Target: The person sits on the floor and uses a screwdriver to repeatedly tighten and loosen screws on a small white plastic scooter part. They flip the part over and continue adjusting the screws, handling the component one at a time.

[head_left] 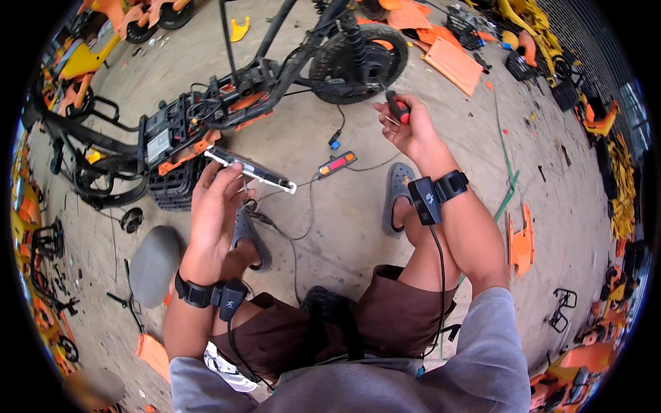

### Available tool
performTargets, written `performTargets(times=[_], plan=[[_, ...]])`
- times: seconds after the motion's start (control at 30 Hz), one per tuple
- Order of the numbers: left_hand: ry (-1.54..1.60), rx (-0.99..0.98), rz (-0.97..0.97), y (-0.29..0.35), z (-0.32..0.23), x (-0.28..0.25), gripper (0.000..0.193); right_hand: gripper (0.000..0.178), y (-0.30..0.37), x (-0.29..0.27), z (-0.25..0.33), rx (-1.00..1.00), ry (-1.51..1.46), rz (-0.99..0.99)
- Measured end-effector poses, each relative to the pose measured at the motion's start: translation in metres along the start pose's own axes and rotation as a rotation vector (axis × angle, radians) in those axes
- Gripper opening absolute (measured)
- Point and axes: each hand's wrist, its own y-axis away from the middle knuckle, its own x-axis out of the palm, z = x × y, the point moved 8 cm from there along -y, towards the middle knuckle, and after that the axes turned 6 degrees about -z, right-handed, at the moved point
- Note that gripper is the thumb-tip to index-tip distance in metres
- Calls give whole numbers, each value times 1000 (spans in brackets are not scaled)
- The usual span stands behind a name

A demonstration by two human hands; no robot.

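My left hand (215, 196) is closed round one end of a long, narrow light bar (265, 176) with a white edge and a dark face, which hangs tilted beside the stripped scooter frame (206, 113). Wires and a connector (256, 215) dangle just below it. In my right hand (411, 132) is a screwdriver (398, 108) with a black and red handle; its shaft points up and away, toward the black wheel (361, 65). The screwdriver's tip is too small to make out clearly. A tail light (336, 164) with orange and red lenses lies on the floor between my hands, its cable trailing.
A grey seat (154, 267) lies on the floor to the left. Orange panels (452, 65) are strewn at the far right, with another orange piece (521, 242) nearer. Green strapping (508, 189) crosses the concrete. Yellow parts (622, 186) are heaped along the right side.
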Motion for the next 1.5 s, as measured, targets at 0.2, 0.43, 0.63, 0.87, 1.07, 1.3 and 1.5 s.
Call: performTargets(times=[0.2,0.43,0.63,0.87,1.07,1.3,1.5], plan=[[197,-143,-15,-16,14,15,32,18,-24,-75,30,-177,-341,-344],[215,-177,190,-31,18,75,37,18,-28,-84,28,-136,-403,-321],[97,-210,211,-34,37,85,33,24,-32,-101,30,-171,-460,-352],[174,-138,216,-28,25,84,37,20,-25,-87,38,-296,-279,-298],[226,-55,309,-24,7,84,40,24,43,-24,71,-749,61,-249],[268,-45,416,-4,-14,62,53,46,134,66,31,-932,498,183],[282,-39,349,0,-16,38,53,45,122,65,-21,-453,539,300]])
